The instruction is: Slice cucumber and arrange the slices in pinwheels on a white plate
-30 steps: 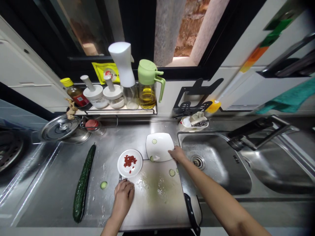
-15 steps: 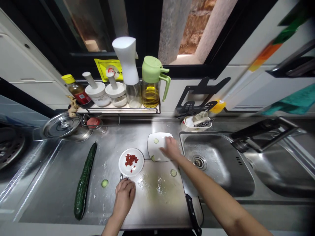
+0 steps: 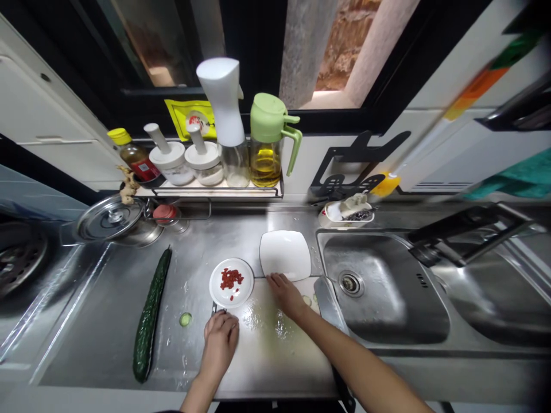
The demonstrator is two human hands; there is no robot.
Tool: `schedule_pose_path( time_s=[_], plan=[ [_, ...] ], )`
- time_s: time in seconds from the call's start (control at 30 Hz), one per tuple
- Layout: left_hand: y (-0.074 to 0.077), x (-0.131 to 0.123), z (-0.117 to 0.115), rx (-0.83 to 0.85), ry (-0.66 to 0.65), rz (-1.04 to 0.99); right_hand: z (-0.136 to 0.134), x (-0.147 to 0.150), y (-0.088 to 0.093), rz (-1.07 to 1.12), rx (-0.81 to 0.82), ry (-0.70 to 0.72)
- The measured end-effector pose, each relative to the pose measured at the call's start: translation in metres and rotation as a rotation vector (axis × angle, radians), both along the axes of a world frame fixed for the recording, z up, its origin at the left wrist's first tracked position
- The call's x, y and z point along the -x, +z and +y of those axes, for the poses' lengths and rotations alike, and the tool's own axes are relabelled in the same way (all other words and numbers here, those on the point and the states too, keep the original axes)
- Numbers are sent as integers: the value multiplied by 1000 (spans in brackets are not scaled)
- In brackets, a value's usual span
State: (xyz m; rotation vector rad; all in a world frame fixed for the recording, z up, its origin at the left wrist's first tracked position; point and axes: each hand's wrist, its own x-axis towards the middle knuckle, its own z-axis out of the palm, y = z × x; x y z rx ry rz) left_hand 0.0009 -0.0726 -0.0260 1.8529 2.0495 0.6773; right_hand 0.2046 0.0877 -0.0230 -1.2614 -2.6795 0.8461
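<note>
My left hand rests at the left edge of the pale cutting board, its fingers curled over that edge. My right hand reaches over the board, fingers together and bent down at the front edge of a squarish white plate. Whatever lies under those fingertips is hidden. Beside my right wrist, thin cucumber slices lie on the board, partly covered by the arm. A round white plate with red dried berries stands just beyond my left hand.
A whole cucumber and one slice lie on the steel counter at left. A knife blade lies along the board's right edge, beside the sink. Behind stands a rack with an oil bottle and jars.
My right hand has moved from the right side of the squarish plate to its front left edge. The slices on that plate no longer show. My left hand stays put.
</note>
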Motion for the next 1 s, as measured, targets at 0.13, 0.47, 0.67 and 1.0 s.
schedule_pose_path(
  time_s=[0.13, 0.47, 0.67, 1.0],
  plan=[
    [2, 0, 0, -13, -7, 13, -6, -9, 10, 48, 13, -96],
    [0, 2, -2, -68, -9, 89, -51, -68, 33, 42, 128, -537],
    [21, -19, 33, -61, -133, 155, -39, -15, 19, 38, 148, -612],
    [2, -50, 151, -50, -537, 269, -35, 13, 14, -105, 104, -532]
  ],
)
